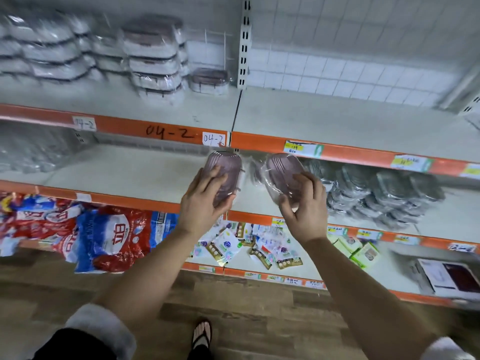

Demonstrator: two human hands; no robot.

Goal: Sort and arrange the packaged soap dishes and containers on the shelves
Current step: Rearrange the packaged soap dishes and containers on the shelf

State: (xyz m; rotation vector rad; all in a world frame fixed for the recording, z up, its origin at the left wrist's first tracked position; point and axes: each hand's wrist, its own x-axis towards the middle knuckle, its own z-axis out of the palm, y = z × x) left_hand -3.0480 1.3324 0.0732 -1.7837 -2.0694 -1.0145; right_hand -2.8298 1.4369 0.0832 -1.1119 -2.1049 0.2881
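My left hand (205, 201) grips a mauve ribbed soap dish (225, 168) wrapped in clear plastic, held in front of the middle shelf (135, 167). My right hand (304, 203) grips a second mauve wrapped soap dish (283, 168) just to the right of the first. Both dishes are held bottom side toward me, a little apart. On the top shelf (337, 118), stacks of wrapped white dishes with mauve lids (153, 55) stand at the left, and a single one (209, 81) beside them. Grey wrapped dishes (376, 190) are piled on the middle shelf at the right.
Orange shelf edges carry "04-2" labels (213, 139) and yellow price tags (302, 148). Red and blue detergent bags (104, 235) lie on the lower left shelf, small sachets (249, 245) lower centre, a box (446, 278) lower right. A sandalled foot (202, 333) stands on the wooden floor.
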